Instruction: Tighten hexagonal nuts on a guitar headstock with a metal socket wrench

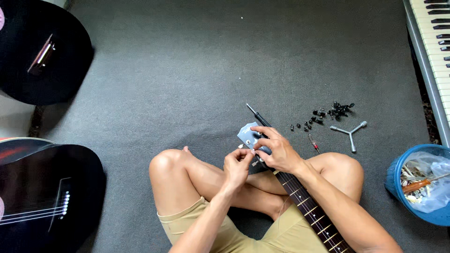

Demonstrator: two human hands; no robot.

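Both hands meet: right hand (pixel 277 151) grasping guitar headstock (pixel 247 134), left hand (pixel 238 165) fingers pinched.

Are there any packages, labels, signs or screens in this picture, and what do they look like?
No signs, labels or screens show.
Clear plastic bag: crumpled, in the blue round bucket at the right edge, by the person's knee, with small scraps around it.

Grey carpet (pixel 211 61); blue-grey headstock (pixel 247 133); black pegs (pixel 328 115); blue bucket (pixel 398 180); khaki shorts (pixel 243 234).
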